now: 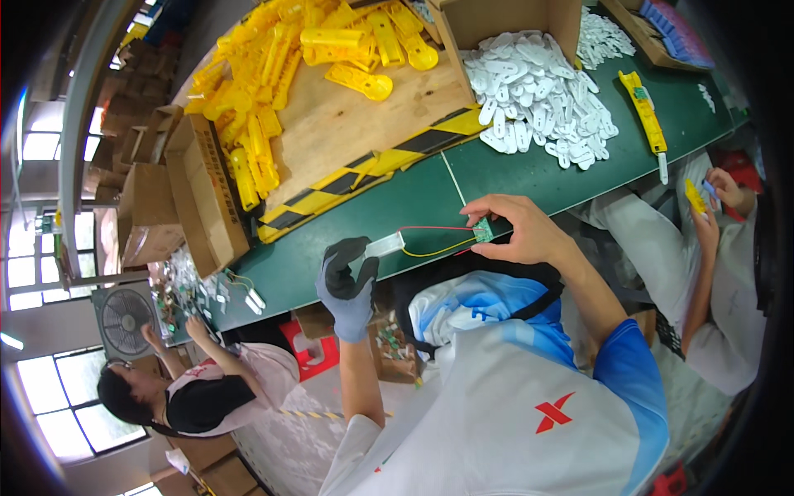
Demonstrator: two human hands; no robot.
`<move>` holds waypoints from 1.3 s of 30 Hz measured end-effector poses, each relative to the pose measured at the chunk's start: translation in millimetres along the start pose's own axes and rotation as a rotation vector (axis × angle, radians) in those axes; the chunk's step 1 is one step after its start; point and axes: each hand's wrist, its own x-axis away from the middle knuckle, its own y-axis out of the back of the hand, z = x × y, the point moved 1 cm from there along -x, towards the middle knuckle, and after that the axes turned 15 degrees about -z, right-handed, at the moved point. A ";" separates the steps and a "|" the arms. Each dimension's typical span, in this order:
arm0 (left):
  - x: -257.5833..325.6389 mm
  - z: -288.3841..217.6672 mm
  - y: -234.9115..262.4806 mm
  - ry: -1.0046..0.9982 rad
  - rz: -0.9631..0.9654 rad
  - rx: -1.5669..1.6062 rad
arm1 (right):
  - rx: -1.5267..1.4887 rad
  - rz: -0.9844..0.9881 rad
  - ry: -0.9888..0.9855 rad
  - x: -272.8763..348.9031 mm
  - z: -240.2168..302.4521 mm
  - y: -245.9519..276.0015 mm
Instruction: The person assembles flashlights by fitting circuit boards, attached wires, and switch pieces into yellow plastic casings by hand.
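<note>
My left hand [343, 285], in a grey and black glove, pinches one end of a small silver-white block [385, 245] that looks like a battery pack. From its other end a red wire [434, 228] and a yellow wire [438, 252] run to a small green circuit board [482, 231]. My bare right hand [529, 233] grips that board between thumb and fingers. Both parts are held over the near edge of the green table [310, 269], the wires bowed apart between them.
Yellow plastic housings [277, 58] pile on a wooden board edged with black-yellow tape [372, 161]. White plastic pieces [538, 95] spill from a cardboard box [509, 16]. A yellow housing with a board [643, 112] lies at right. Co-workers sit left [207, 372] and right [719, 273].
</note>
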 end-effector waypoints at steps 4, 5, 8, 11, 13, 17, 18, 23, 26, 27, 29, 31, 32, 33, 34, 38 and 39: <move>-0.2 -9.8 19.7 0.160 -0.095 0.208 | -0.329 -0.014 -0.072 -16.7 5.3 -2.1; 0.4 1.1 26.4 0.255 -0.110 0.187 | -0.451 0.083 -0.202 -25.4 4.1 -1.2; 5.4 8.6 29.9 0.642 -0.103 0.384 | -0.687 0.253 -0.247 -50.3 3.5 -11.2; 12.6 32.8 43.2 0.696 -0.120 0.253 | -0.753 0.636 -0.742 -72.2 11.5 -35.3; 12.2 36.6 50.8 0.341 -0.165 -0.138 | -0.779 0.678 -0.858 -84.7 13.4 -56.7; -8.4 -26.7 10.4 -0.092 -0.044 -0.342 | -0.753 0.775 -1.068 -101.2 6.8 -81.5; -11.0 -36.2 -0.1 -0.162 0.042 -0.383 | -0.701 0.785 -1.084 -103.2 7.4 -86.6; -6.6 12.1 -25.5 0.150 0.034 -0.121 | -0.590 0.850 -0.993 -113.7 20.3 -92.8; 6.1 41.9 -40.3 0.235 -0.100 -0.045 | -0.511 0.770 -0.948 -121.4 15.4 -87.7; 8.4 49.0 -46.4 0.365 -0.196 0.187 | -0.415 0.650 -0.756 -123.7 15.8 -86.8; 4.1 51.0 -55.6 0.501 -0.279 0.436 | -0.295 0.413 -0.376 -120.3 7.6 -86.2; -2.2 50.4 -60.1 0.566 -0.257 0.382 | -0.383 0.356 -0.389 -119.9 -4.3 -84.1; -6.4 50.1 -62.4 0.634 -0.230 0.328 | -0.469 0.295 -0.404 -121.7 -9.0 -82.0; -10.2 49.8 -64.8 0.631 -0.219 0.321 | -0.465 0.307 -0.414 -122.4 -13.0 -79.2; -12.8 50.5 -68.6 0.636 -0.233 0.319 | -0.474 0.292 -0.419 -124.8 -13.8 -75.5; -27.6 50.9 -79.0 0.610 -0.238 0.258 | -0.388 0.281 -0.350 -136.9 -17.5 -67.1; -27.2 48.7 -78.3 0.626 -0.199 0.236 | -0.400 0.259 -0.360 -138.8 -18.0 -68.2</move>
